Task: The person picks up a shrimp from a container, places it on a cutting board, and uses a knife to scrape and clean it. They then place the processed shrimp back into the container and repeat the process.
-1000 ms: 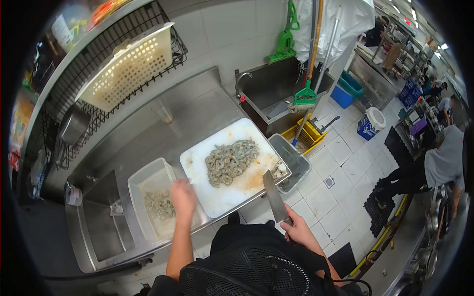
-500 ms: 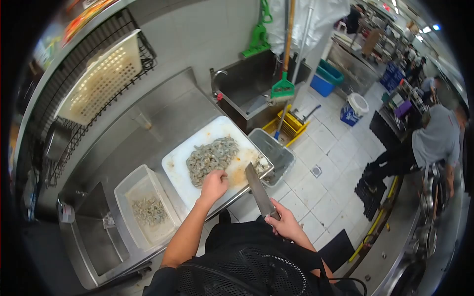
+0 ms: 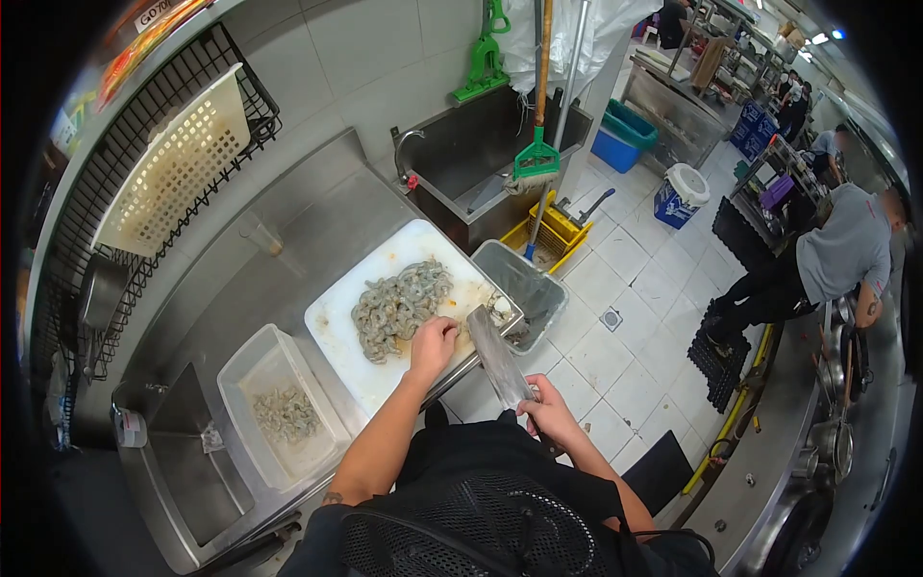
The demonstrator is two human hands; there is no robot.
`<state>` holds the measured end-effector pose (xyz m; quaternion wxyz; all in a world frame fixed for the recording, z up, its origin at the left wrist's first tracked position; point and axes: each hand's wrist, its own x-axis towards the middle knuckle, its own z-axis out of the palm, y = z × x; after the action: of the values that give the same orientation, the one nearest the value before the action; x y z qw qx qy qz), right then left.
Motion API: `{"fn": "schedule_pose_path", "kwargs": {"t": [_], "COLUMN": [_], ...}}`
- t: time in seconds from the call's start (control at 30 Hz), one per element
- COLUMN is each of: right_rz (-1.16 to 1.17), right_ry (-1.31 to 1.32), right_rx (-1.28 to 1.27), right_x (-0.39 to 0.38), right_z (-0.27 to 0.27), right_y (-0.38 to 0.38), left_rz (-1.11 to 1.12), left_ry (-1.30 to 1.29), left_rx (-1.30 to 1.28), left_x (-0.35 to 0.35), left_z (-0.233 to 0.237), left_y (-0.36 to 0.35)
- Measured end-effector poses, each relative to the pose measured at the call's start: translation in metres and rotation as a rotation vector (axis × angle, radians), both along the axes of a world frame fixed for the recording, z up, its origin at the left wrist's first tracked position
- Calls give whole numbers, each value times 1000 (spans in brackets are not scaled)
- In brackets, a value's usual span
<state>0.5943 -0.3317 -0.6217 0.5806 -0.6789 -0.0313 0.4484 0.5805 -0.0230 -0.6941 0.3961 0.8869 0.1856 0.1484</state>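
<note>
Left hand (image 3: 433,342) curled at grey shrimp pile (image 3: 394,308) on white cutting board (image 3: 380,375), grip unclear. Right hand (image 3: 550,413) clamped on steel cleaver (image 3: 495,354). Clear plastic tub (image 3: 234,387) left, grey bin (image 3: 529,284) right.

A cutting board (image 3: 356,356) lay on the bench (image 3: 308,231), with a pile of shrimp (image 3: 394,306) on it. A tub (image 3: 245,351) sat to its left and a bin (image 3: 538,288) at its right end, a sink (image 3: 481,163) beyond. The left hand (image 3: 433,344) rested on the board beside the pile. The right hand (image 3: 550,413) held a knife (image 3: 498,358) just to its right.
</note>
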Motion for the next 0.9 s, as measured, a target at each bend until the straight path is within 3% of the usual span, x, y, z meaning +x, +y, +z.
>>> {"fn": "schedule_pose_path", "kwargs": {"t": [0.23, 0.5, 0.73, 0.8, 0.9], "right_rz": [6, -84, -119, -107, -139], "right_ry": [-4, -12, -13, -11, -9], "right_rx": [38, 44, 57, 72, 54], "right_x": [14, 8, -3, -5, -10], "right_z": [-11, -6, -9, -9, -3], "right_y": [11, 4, -4, -6, -8], "left_rz": [83, -123, -141, -82, -105], "left_ry": [52, 381, 225, 12, 177], "left_rx": [41, 13, 132, 100, 99], "left_x": [10, 35, 25, 26, 27], "left_z": [1, 23, 1, -10, 12], "left_y": [-3, 12, 14, 16, 9]}}
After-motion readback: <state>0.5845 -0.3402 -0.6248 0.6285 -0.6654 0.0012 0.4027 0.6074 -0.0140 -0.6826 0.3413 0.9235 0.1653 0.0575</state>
